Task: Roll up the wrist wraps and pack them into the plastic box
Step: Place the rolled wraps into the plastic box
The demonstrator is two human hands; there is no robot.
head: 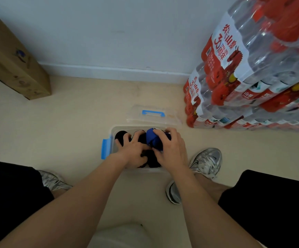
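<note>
The right grip [170,149] clasps a soft blue rolled wrap [154,140] over the clear plastic box [113,134] on the floor. The left grip [134,153], fingers spread, presses on round black rolls [121,137] inside, seemingly grasping none.

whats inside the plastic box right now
The plastic box holds black rolled wraps; the right hand grips a blue wrap there. The left hand rests on the black ones. Both hands cover the middle, so the count is unclear.
</note>
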